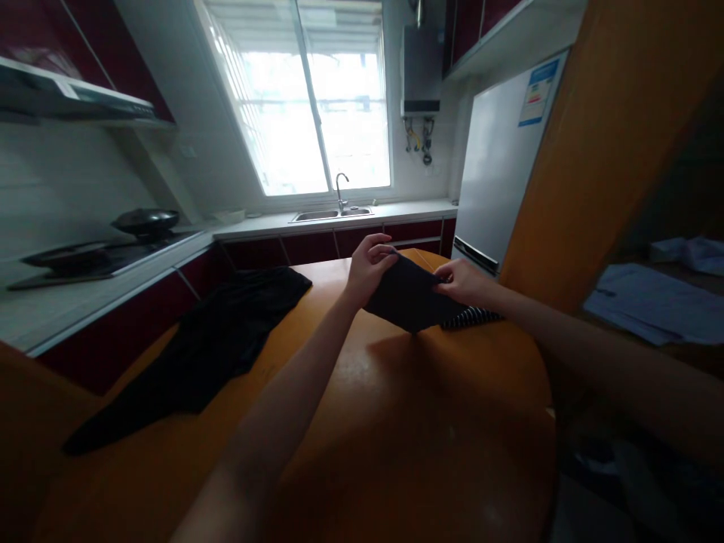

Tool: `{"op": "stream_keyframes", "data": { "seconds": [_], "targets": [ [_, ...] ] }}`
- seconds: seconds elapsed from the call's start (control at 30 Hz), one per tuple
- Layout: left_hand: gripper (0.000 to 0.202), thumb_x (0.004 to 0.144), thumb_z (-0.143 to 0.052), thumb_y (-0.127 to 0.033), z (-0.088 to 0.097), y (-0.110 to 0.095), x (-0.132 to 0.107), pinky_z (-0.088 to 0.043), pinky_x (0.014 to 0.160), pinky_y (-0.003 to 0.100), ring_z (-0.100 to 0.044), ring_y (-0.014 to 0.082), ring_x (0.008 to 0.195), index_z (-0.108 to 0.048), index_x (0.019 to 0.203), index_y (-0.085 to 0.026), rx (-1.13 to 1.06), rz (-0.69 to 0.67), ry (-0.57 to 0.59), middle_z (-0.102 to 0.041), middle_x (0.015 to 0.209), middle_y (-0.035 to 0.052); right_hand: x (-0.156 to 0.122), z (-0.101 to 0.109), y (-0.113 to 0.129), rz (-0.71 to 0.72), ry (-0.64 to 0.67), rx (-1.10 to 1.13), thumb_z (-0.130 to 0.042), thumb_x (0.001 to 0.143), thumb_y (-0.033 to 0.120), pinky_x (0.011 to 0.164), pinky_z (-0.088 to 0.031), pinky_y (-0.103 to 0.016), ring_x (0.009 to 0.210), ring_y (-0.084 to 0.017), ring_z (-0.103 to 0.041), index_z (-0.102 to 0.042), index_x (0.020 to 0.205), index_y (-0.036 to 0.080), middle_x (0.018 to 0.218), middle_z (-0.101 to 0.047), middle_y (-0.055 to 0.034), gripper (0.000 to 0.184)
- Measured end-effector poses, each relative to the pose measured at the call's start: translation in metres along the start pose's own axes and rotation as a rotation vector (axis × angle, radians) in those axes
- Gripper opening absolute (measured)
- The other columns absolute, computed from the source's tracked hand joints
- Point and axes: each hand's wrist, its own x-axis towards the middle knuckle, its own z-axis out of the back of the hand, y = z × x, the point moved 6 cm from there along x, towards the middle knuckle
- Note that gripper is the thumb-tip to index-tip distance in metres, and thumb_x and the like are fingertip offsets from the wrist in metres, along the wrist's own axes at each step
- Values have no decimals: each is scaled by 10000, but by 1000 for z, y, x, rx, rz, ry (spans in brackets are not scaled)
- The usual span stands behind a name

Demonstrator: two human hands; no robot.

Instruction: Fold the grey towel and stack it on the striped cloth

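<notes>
A dark piece of folded cloth hangs above the table between my two hands. My left hand pinches its upper left corner between thumb and fingers. At the upper right edge, my right hand grips the same cloth with closed fingers. The cloth's lower corner hangs at or just above the tabletop; I cannot tell whether it touches. Behind its right side lies a black-and-white striped cloth, partly hidden. A black garment lies spread on the table's left side.
The round wooden table fills the foreground. Beyond it run a counter with a sink and faucet. A stove with pans stands left, a fridge right. Folded pale cloths lie at the far right.
</notes>
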Motion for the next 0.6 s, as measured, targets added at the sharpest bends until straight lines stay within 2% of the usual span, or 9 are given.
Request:
{"op": "stream_keyframes", "data": {
  "seconds": [0.13, 0.2, 0.27, 0.37, 0.47, 0.53, 0.6],
  "targets": [
    [420, 729, -785, -204, -8, -4, 11, -512, 780, 270, -668, 145, 830, -597, 1104, -206, 40, -56, 62, -677, 866, 0, 11, -10, 0, 95, 6, 85, -659, 788, 391, 511, -329, -235, 593, -124, -522, -738, 815, 136, 660, -638, -4, 269],
    [405, 737, -779, -200, -5, 0, 17, -513, 782, 275, -670, 148, 831, -602, 1101, -201, 49, -47, 40, -679, 869, 3, 18, -10, 7, 155, 16, 123, -637, 808, 415, 502, -315, -236, 574, -115, -497, -722, 763, 138, 636, -611, 6, 293],
    [399, 746, -776, -214, 0, 9, 22, -519, 782, 291, -674, 156, 826, -602, 1105, -202, 47, 0, 13, -684, 877, 8, 25, -7, 13, 149, 35, 155, -636, 815, 397, 494, -320, -238, 557, -113, -491, -727, 737, 139, 614, -600, 10, 284],
    [386, 762, -773, -249, 4, 31, 26, -528, 797, 322, -677, 172, 829, -599, 1103, -203, 28, 77, -11, -688, 880, 13, 35, 3, 12, -21, 49, 222, -713, 765, 307, 503, -391, -245, 561, -134, -550, -765, 775, 142, 636, -651, -11, 174],
    [362, 804, -753, -284, 2, 59, 19, -519, 867, 347, -672, 190, 914, -581, 1112, -203, 7, 103, -64, -694, 935, 37, 42, 16, 9, -229, 46, 253, -802, 681, 200, 510, -461, -267, 556, -163, -600, -767, 732, 145, 644, -684, -50, 82],
    [369, 835, -737, -307, -1, 83, 5, -496, 921, 356, -647, 206, 1010, -557, 1140, -202, 36, 150, -180, -681, 1043, 75, 45, 28, 8, -323, 25, 240, -833, 646, 162, 488, -480, -270, 539, -170, -609, -754, 696, 152, 628, -683, -60, 94],
    [396, 852, -731, -330, -6, 112, -16, -464, 962, 348, -599, 216, 1106, -533, 1171, -206, 63, 282, -348, -633, 1163, 104, 49, 41, 5, -387, -13, 206, -849, 631, 147, 461, -485, -260, 528, -171, -613, -742, 687, 154, 617, -681, -61, 121]
  ]
}}
